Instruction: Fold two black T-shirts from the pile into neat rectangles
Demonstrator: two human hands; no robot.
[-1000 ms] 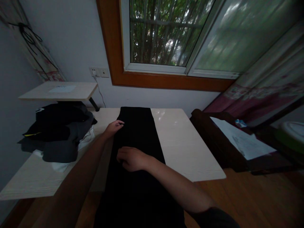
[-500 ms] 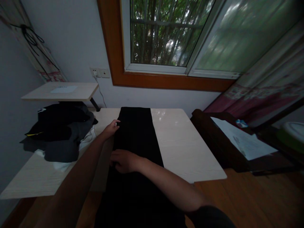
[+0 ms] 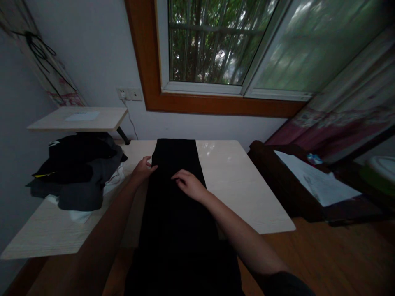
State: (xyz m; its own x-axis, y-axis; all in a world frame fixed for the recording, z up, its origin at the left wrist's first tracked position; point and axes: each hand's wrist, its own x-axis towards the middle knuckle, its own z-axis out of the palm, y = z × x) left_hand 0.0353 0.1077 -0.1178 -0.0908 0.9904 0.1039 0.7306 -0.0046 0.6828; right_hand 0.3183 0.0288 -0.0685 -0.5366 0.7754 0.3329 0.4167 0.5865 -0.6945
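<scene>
A long black garment point(image 3: 175, 213), laid in a smooth flat strip, runs from the far edge of the pale wooden table point(image 3: 237, 181) toward me; its near end merges with the dark area at my body. My left hand point(image 3: 142, 169) is at the garment's left edge, thumb and fingers apart, the thumb touching the cloth. Over the middle of the strip, toward its right edge, is my right hand point(image 3: 191, 185). Its fingers are loosely bent and hold nothing that I can see.
On the left, a heap of black and grey clothes point(image 3: 80, 172) lies beneath a small raised shelf point(image 3: 108, 117) bearing a paper sheet. A wall socket point(image 3: 129, 94) with a cord is behind. Dark furniture with papers point(image 3: 311, 176) stands at the right, below the window and curtain.
My right hand has moved from the garment's left edge up and rightward over its middle. My left hand has shifted slightly, its thumb and fingers now more spread.
</scene>
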